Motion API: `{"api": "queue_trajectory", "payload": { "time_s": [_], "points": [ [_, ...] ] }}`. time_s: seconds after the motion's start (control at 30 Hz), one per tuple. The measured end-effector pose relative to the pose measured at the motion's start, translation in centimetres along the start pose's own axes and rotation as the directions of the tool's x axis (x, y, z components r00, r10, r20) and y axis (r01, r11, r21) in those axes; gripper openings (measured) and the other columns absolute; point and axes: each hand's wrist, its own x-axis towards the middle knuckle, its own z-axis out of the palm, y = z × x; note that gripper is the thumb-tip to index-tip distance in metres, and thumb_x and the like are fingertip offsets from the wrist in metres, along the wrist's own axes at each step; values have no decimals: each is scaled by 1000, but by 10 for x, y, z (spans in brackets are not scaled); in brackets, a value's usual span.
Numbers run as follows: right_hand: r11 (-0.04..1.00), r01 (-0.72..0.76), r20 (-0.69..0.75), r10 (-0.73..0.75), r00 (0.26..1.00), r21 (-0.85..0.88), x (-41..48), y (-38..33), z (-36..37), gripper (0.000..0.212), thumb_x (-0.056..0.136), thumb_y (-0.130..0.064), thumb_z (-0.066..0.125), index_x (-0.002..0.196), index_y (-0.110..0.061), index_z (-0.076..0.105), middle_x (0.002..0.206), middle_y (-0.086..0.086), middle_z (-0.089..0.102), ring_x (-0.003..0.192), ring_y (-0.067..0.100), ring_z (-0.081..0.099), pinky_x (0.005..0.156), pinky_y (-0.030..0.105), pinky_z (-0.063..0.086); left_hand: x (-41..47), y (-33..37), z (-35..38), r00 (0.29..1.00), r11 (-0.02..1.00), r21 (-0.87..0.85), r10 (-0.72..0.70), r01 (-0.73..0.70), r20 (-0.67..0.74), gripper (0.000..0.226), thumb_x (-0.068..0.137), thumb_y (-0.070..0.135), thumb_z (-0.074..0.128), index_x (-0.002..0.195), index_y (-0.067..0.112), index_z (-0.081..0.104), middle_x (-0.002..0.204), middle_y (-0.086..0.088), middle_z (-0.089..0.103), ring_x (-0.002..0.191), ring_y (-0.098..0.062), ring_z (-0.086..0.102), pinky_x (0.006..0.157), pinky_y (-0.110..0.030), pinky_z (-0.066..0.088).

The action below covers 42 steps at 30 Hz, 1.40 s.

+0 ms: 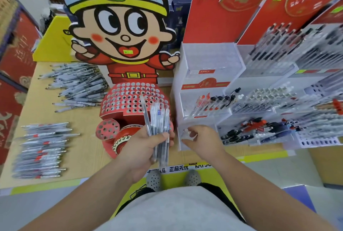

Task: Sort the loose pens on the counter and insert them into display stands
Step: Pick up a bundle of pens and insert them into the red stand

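On the counter [89,156], left of the red stand [133,99], lay loose pens [42,149]. Before the stand, the left hand [143,149] gripped a bundle [157,119] (fanned at the top); one might slip out. Right of the stand, the right hand [202,138] hovered at a clear rack [185,100], its grip unclear.

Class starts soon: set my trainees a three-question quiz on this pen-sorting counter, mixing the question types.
1. True or false: the left hand holds a bundle of pens upright.
2. The right hand reaches to: A) the red perforated stand, B) the clear tiered stand, C) the yellow box.
3. Which pile on the counter has red-banded pens: the near pile or the far pile?
Key: 1 true; 2 B; 3 near pile.
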Motion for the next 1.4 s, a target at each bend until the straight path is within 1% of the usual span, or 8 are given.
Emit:
{"api": "queue_trajectory", "payload": {
  "time_s": [0.17, 0.27, 0.37, 0.8, 1.0, 1.1, 1.3, 1.4],
  "points": [
    [921, -2, -117, 51, 992, 388, -27, -22, -42, 5, 89, -26, 74, 91, -22, 77, 76, -8, 72, 71, 9, 67, 71, 26, 53, 3, 8, 6, 994, 1000, 28, 3, -6, 107, 29, 96, 4, 60, 124, 11, 64, 98, -8, 74, 82, -19, 68, 71, -29, 54],
    [795, -17, 34, -5, 999, 607, -38, -54, -71, 9, 94, -27, 68, 90, -22, 75, 79, 2, 74, 66, 13, 67, 59, 18, 47, 4, 10, 15, 981, 998, 54, 16, -27, 195, 30, 91, 4, 65, 120, 11, 66, 95, -8, 73, 82, -20, 67, 73, -29, 54],
    [721, -32, 12, 33, 999, 692, -41, -69, -83, 15, 89, -34, 74, 86, -19, 73, 70, 1, 67, 62, 9, 62, 55, 17, 44, 5, 11, 24, 964, 985, 147, 48, -89, 261, 27, 89, 5, 69, 116, 12, 67, 91, -7, 71, 81, -19, 65, 74, -29, 53],
    [591, -168, 103, 143, 984, 789, -39, -63, -87, 12, 89, -18, 75, 85, -7, 72, 73, 5, 71, 68, 17, 70, 56, 27, 54, 11, 5, 26, 980, 958, 271, 36, -90, 197, 25, 97, 4, 61, 120, 12, 64, 90, -6, 69, 82, -17, 64, 76, -30, 52],
    [512, -204, 111, 207, 972, 835, -43, -62, -88, 20, 90, -14, 74, 76, -10, 60, 61, 4, 65, 64, 19, 68, 55, 29, 54, 13, 5, 25, 981, 956, 276, 50, -101, 186, 25, 96, 4, 62, 118, 17, 68, 110, -12, 74, 98, -27, 69, 90, -35, 54],
    [474, -177, 49, 270, 961, 862, -45, -52, -94, 13, 89, -11, 75, 87, -6, 63, 66, 8, 66, 64, 20, 68, 57, 28, 55, 15, 4, 24, 992, 959, 266, 77, -101, 101, 24, 96, 4, 62, 117, 15, 64, 98, -7, 74, 84, -17, 67, 80, -31, 53],
    [598, -58, -197, 352, 915, 799, -52, -27, -96, 13, 88, -6, 75, 87, -3, 62, 75, 20, 68, 68, 26, 71, 62, 30, 59, 15, 3, 7, 995, 953, 286, 101, -99, 9, 21, 97, 8, 62, 116, 18, 64, 90, -5, 75, 83, -18, 67, 78, -33, 54],
    [676, -71, -240, 355, 903, 733, -48, -19, -83, 13, 86, -7, 76, 81, -6, 64, 75, 19, 70, 75, 34, 72, 68, 37, 63, 14, 3, 1, 996, 953, 289, 92, -90, 7, 24, 98, 9, 61, 119, 20, 64, 102, -5, 77, 89, -19, 68, 85, -36, 54]
  ]
}}
